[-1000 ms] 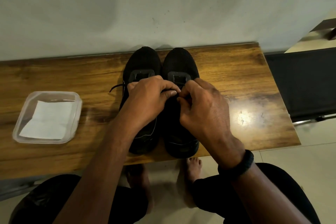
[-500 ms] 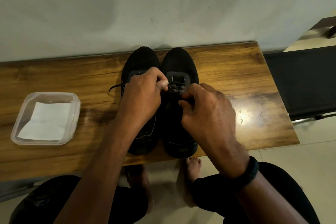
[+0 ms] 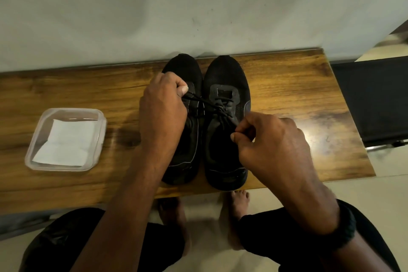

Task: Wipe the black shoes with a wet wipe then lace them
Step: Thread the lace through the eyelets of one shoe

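Two black shoes stand side by side on the wooden bench (image 3: 287,86), toes toward the wall: the left shoe (image 3: 187,68) and the right shoe (image 3: 225,73). A black lace (image 3: 212,105) runs taut across the right shoe's tongue. My left hand (image 3: 163,110) lies over the left shoe and pinches one end of the lace near its thumb. My right hand (image 3: 271,141) pinches the other end beside the right shoe's ankle opening. A black band sits on my right wrist.
A clear plastic tub (image 3: 66,139) with a white wipe (image 3: 64,142) inside sits on the bench at the left. A black chair seat (image 3: 373,99) stands right of the bench. The grey wall is directly behind the shoes. My bare feet (image 3: 238,203) rest under the bench edge.
My hands have drawn apart: the left went up and left over the left shoe, the right came down and right. The lace between them is now stretched across the right shoe.
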